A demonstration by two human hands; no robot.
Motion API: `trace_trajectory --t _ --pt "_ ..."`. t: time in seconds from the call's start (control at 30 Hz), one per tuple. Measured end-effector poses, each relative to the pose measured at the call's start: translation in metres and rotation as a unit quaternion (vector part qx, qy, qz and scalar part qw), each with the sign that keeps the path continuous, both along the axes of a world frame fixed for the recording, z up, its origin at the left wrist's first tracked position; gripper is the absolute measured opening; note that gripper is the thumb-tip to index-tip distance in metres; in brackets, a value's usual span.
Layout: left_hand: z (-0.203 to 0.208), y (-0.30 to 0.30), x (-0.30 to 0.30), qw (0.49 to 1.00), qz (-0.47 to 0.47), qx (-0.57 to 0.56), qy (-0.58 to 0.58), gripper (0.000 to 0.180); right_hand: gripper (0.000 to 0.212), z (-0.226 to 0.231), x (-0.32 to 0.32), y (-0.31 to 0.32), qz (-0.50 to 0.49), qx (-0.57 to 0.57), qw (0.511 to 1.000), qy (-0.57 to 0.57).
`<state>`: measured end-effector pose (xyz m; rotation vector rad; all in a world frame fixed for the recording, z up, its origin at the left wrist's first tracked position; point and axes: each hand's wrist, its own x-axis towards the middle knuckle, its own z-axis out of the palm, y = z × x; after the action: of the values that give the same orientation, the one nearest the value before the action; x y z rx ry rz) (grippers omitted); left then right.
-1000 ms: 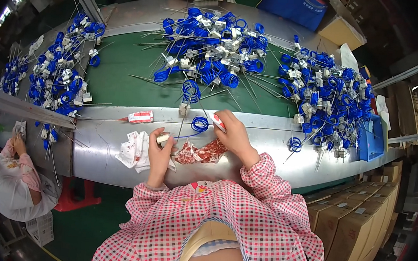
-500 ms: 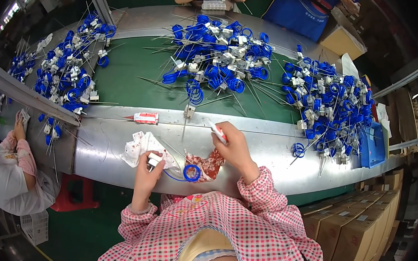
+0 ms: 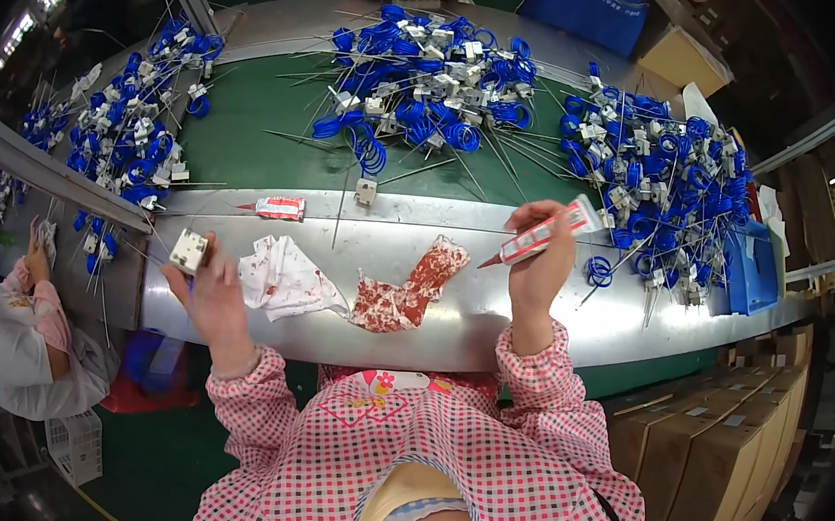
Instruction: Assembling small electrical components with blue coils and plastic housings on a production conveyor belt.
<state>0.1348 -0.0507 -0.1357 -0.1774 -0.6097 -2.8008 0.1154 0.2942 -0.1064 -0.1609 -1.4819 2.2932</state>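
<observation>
My left hand (image 3: 218, 297) is raised at the left of the bench, its fingers closed round a small white block (image 3: 188, 251) with metal fittings on its face. A little blue shows below the block; the rest of its blue wire is hidden. In my right hand (image 3: 540, 272) is a white and red squeeze tube (image 3: 551, 233), tilted with its pointed red nozzle down to the left. Between the hands lie a crumpled white cloth (image 3: 285, 278) with small stains and a red-and-white blotched rag (image 3: 404, 294). A second squeeze tube (image 3: 280, 208) lies behind the white cloth.
Heaps of white blocks with blue coils and thin metal rods (image 3: 435, 81) cover the green mat (image 3: 239, 133) and both sides. A blue bin (image 3: 753, 273) stands at right, cartons (image 3: 703, 429) below. Co-workers sit opposite and at left. A metal post (image 3: 54, 170) crosses the left.
My left hand has moved left and up with the block, its blue coil leaving the rag. My right hand has moved right and up with the tube. The view has shifted slightly.
</observation>
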Motion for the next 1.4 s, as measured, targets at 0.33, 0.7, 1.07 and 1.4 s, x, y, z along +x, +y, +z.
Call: trace_trajectory --t 0.33,0.7,1.07,1.4 --pt "0.013 0.135 -0.005 0.902 -0.325 0.282 0.04 0.059 0.037 0.017 0.003 0.004 0.149 -0.474 0.866 -0.056" --pt "0.029 0.18 0.029 0.935 -0.35 0.059 -0.01 0.067 0.029 0.064 0.015 -0.028 0.077 -0.286 0.945 0.141" --pt "0.037 0.202 0.045 0.9 -0.408 0.154 0.013 0.066 0.04 0.079 0.022 -0.049 -0.062 -0.095 0.969 0.22" --pt "0.035 0.197 0.045 0.891 -0.425 0.158 -0.017 0.069 0.051 0.082 0.026 -0.064 -0.257 0.126 0.927 0.241"
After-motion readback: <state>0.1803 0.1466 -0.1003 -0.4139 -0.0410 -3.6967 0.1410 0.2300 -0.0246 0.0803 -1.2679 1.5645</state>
